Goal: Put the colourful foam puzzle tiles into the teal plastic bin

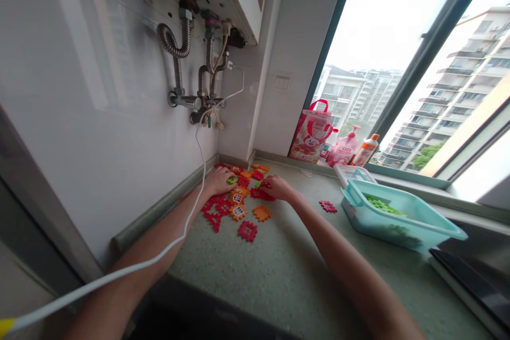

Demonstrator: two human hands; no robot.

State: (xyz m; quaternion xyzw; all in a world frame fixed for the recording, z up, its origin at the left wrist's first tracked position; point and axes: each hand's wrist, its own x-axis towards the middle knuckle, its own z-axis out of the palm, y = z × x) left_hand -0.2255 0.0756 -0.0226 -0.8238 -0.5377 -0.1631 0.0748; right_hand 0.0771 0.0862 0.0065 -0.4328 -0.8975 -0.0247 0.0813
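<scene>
Interlocking plastic building tiles in red, orange and green lie in a loose pile at the far corner of the counter. At the left of the pile, my left hand [218, 180] has its fingers closed on a small green tile [231, 180]. My right hand [278, 187] is at the pile's right side, its curled fingers at another green tile [258, 184], mostly hidden by them. Beneath those fingers lies a red tile [257, 193]. Nearer to me are an orange tile [262, 213], a window-pattern orange tile [238, 212] and a red square tile [247, 231].
A teal plastic bin [402, 234] with green tiles [382, 205] stands at the right. One red tile [328, 206] lies apart beside it. A white cable [175, 244] hangs across my left arm. Bottles [346, 147] and a pink bag [313, 135] stand by the window.
</scene>
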